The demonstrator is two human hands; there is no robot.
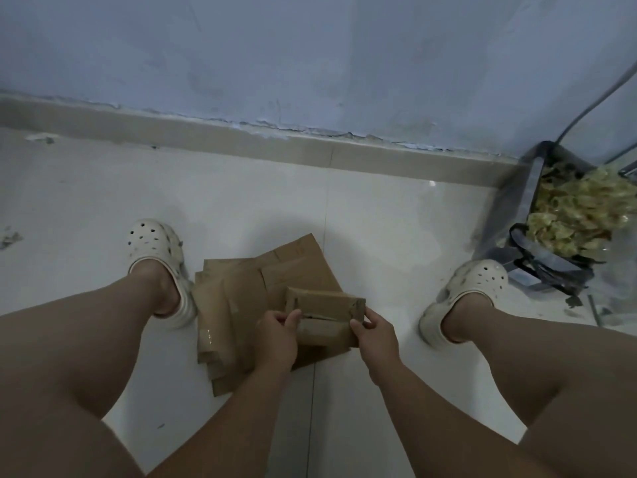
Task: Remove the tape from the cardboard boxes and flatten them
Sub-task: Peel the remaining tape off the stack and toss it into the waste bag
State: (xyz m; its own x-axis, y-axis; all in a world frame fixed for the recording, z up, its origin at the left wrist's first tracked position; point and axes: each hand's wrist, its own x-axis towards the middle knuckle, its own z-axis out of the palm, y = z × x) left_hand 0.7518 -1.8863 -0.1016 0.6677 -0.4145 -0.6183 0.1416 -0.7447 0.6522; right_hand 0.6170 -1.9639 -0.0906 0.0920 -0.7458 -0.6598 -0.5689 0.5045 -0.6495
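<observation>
Gripping a small cardboard box (pixel 325 307) at both ends, low between the knees. Left hand (pixel 277 334) clamped on the near left corner: thumb on top, fingers curled underneath. Right hand (pixel 375 334) pinching the right end, thumb pressed on the near face, the other fingers wrapped round behind and mostly hidden. Box closed up, held just above the floor pile, long side running left to right, with a scrap of crumpled tape at its far right corner and a pale seam line along the near edge between the two thumbs.

Directly beneath: a pile of flattened cardboard (pixel 241 298), several sheets fanned out and overlapping on the white tiled floor (pixel 379 219). Glossy tape strip (pixel 208 334) on the near left sheet, catching the light.

Feet planted either side of the pile, well apart, in white clogs: left clog (pixel 155 243) just beside the pile's left edge, right clog (pixel 472 284) further out.

Over on the right, near the right clog: a clear bag (pixel 531 188) with dark handles, stuffed with yellowish crumpled tape (pixel 582 215). Beyond it all, a beige baseboard (pixel 241 136) under a bluish wall (pixel 310 63), paint chipped along the join.
</observation>
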